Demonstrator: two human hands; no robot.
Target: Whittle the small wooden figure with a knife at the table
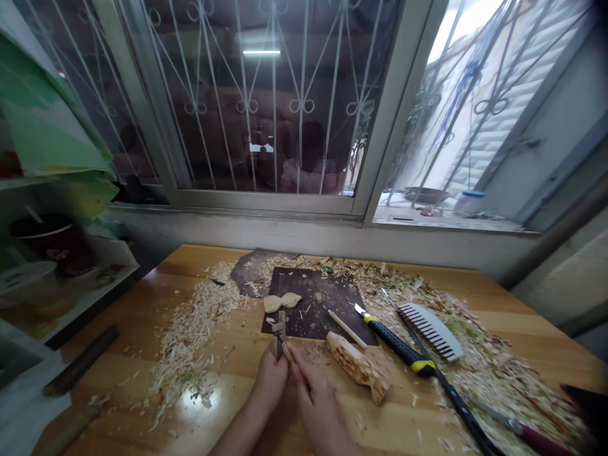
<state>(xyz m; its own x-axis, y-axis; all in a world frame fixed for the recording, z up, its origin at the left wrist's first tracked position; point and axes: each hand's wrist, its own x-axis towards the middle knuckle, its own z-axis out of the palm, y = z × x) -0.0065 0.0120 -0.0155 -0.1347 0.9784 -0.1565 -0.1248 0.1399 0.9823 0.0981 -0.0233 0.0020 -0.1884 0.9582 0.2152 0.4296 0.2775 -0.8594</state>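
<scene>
My left hand (274, 378) is closed round a small piece of wood (282, 321) that stands up out of the fist at the table's front middle. Beside it, my right hand (311, 386) grips a slim carving tool (285, 345), its tip against or very near the wood. Both hands almost touch. Just beyond them, a flat carved wooden shape (282, 302) lies on a dark mat (304, 278). A thin wooden-handled tool (346, 328) rests on the mat's right part, and a rough carved block (358, 367) lies right of my right hand.
Wood shavings (190, 329) cover much of the wooden table (128, 316). At right lie a yellow-black knife (399, 345), a white comb-like piece (430, 329) and a dark red-handled tool (536, 437). A stick (80, 361) lies left. A shelf (114, 263) with cups borders the left side.
</scene>
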